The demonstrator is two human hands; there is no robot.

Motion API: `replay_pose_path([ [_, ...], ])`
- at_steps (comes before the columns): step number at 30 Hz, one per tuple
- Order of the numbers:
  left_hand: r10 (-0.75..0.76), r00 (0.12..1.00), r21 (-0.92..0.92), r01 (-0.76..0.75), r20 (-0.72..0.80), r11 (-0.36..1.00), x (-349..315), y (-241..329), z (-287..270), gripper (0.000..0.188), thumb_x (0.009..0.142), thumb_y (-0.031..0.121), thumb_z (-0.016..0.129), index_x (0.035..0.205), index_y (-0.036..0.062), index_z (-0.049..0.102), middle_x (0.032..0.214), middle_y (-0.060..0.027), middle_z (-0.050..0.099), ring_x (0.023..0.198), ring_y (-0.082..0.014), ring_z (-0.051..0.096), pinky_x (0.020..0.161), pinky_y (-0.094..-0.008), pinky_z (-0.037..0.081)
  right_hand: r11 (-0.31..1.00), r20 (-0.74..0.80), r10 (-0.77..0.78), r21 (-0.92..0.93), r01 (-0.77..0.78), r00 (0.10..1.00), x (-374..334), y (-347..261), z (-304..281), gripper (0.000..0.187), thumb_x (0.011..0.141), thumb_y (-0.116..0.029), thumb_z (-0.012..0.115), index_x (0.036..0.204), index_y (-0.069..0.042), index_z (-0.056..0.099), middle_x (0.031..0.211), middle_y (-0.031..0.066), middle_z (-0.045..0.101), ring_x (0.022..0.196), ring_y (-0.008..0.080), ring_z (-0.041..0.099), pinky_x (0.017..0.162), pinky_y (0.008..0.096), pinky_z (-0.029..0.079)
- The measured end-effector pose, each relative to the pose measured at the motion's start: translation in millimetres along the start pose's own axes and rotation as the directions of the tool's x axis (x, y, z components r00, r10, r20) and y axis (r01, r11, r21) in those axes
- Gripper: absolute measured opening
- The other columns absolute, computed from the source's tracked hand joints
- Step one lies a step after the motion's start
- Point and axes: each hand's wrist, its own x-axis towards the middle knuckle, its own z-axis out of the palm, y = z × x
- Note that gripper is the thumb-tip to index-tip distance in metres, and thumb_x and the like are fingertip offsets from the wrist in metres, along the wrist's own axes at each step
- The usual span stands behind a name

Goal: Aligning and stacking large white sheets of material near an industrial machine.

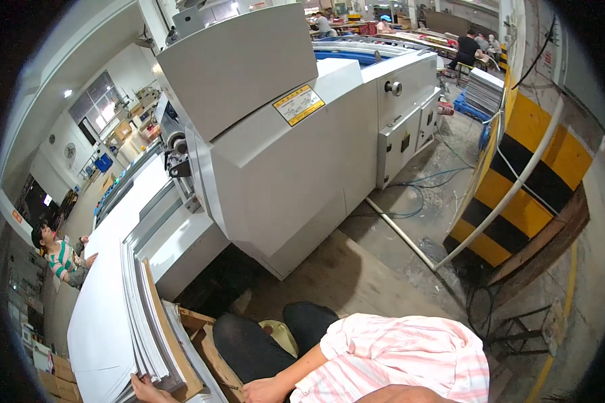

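Observation:
A tall stack of large white sheets [104, 312] lies at the lower left, its layered edges facing me. My left hand [149, 391] is at the near corner of this stack, fingers closed on the edges of the white sheets; the lower frame edge cuts it off. Lower centre, my right hand [263, 391] rests beside my knee, close to a wooden crate-like frame [215, 359]. Its fingers point down and are partly hidden, so whether they hold anything does not show. A brown board [165, 322] stands along the stack's side, between it and the wooden frame.
A big grey machine [296, 181] rises ahead of me. Across the stack, a person in a striped shirt [64, 260] has hands at its far edge. To the right are a yellow-and-black striped pillar [517, 181], a bent pipe [511, 195], floor cables [417, 191] and a stool [528, 329].

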Motion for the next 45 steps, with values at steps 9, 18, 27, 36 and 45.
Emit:
replay_pose_path([
  [9, -0.012, 0.998, -0.045, 0.009, -0.068, 0.999, -20, 8, 15, 0.024, 0.087, 0.023, 0.053, 0.084, -0.0003, 0.056, 0.076, -0.0059, 0.052, 0.067, -0.0151, 0.048, 0.057, -0.0265, 0.040, 1.000, 0.115, 0.030, -0.005, -0.030, 0.993, -3, -2, -12, 0.021, 0.070, -0.026, 0.053, 0.069, -0.005, 0.057, 0.072, 0.0084, 0.057, 0.074, 0.0261, 0.055, 0.066, 0.0386, 0.039],
  [18, 0.028, 1.000, -0.019, -0.028, 0.009, 0.999, -6, -5, 8, 0.027, 0.086, 0.025, 0.052, 0.081, -0.0009, 0.054, 0.072, -0.0053, 0.049, 0.065, -0.0144, 0.046, 0.056, -0.0262, 0.039, 0.990, -0.006, -0.003, 0.140, 0.004, 1.000, -4, 6, 4, 0.021, 0.070, -0.026, 0.052, 0.069, -0.006, 0.057, 0.075, 0.0087, 0.057, 0.076, 0.0260, 0.053, 0.068, 0.0398, 0.038],
  [27, -0.051, 0.997, 0.042, 0.053, -0.055, 0.998, -23, 18, 16, 0.026, 0.087, 0.024, 0.050, 0.079, -0.0008, 0.053, 0.073, -0.0062, 0.050, 0.065, -0.0151, 0.047, 0.057, -0.0275, 0.040, 0.997, -0.002, 0.012, 0.075, -0.012, 1.000, 1, -3, -9, 0.022, 0.069, -0.024, 0.053, 0.066, -0.002, 0.056, 0.068, 0.0110, 0.056, 0.071, 0.0283, 0.053, 0.065, 0.0400, 0.038],
  [36, 0.039, 0.999, 0.138, -0.040, 0.012, 0.990, -13, 6, 9, 0.029, 0.087, 0.023, 0.051, 0.090, -0.0049, 0.056, 0.084, -0.0092, 0.053, 0.072, -0.0187, 0.050, 0.060, -0.0306, 0.042, 0.993, 0.004, -0.031, 0.118, 0.030, 1.000, 2, -4, -23, 0.022, 0.069, -0.024, 0.053, 0.065, -0.002, 0.055, 0.065, 0.0115, 0.055, 0.066, 0.0303, 0.053, 0.060, 0.0414, 0.038],
  [45, 0.020, 1.000, 0.042, -0.020, -0.018, 0.999, -16, 7, 13, 0.026, 0.086, 0.023, 0.051, 0.086, -0.0026, 0.054, 0.080, -0.0074, 0.051, 0.069, -0.0173, 0.049, 0.059, -0.0290, 0.042, 0.987, 0.066, 0.045, 0.152, -0.055, 0.997, -2, -2, -16, 0.022, 0.070, -0.024, 0.053, 0.067, -0.002, 0.056, 0.068, 0.0110, 0.056, 0.069, 0.0285, 0.052, 0.062, 0.0403, 0.039],
])
